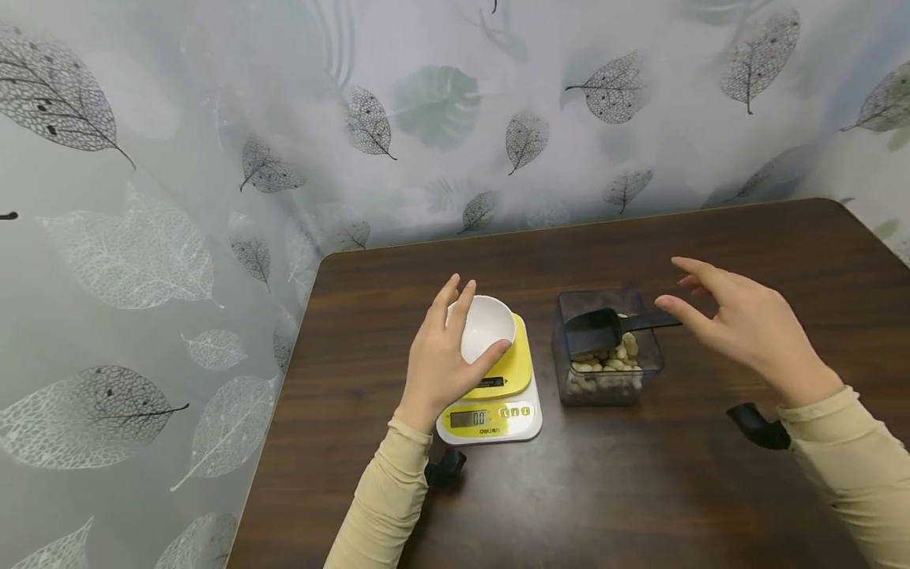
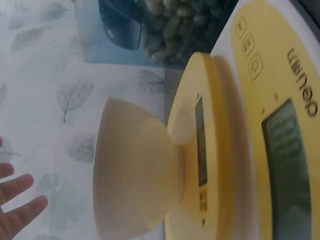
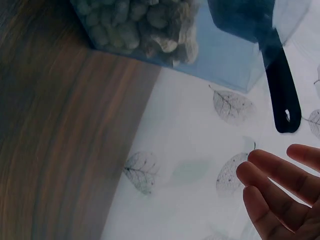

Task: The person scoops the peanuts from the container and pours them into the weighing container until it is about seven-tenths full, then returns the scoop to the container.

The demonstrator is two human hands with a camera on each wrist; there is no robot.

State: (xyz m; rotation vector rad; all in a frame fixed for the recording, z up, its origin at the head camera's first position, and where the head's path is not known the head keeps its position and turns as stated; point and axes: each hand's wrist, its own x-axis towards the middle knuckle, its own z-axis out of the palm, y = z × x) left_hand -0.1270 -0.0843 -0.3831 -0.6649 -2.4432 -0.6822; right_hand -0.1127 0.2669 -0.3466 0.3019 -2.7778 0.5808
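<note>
A white bowl (image 1: 489,322) stands upright on the yellow plate of a kitchen scale (image 1: 524,425), whose display seems to read 0.0. My left hand (image 1: 435,365) hovers over the bowl's left side with fingers spread; the left wrist view shows a gap between fingertips and bowl (image 2: 135,172). To the right, a clear plastic box (image 1: 599,397) holds pale nuts (image 1: 604,364) that look like peanuts in their shells. Across it lies a black scoop (image 1: 594,329), handle pointing right. Beyond the handle end (image 3: 285,112), my right hand (image 1: 753,325) hangs in the air, fingers loosely extended, touching nothing.
Everything stands on a dark wooden table (image 1: 682,474). A leaf-patterned wall covering (image 1: 441,174) rises behind the table and along its left side. Black camera mounts (image 1: 759,427) stick out near both wrists.
</note>
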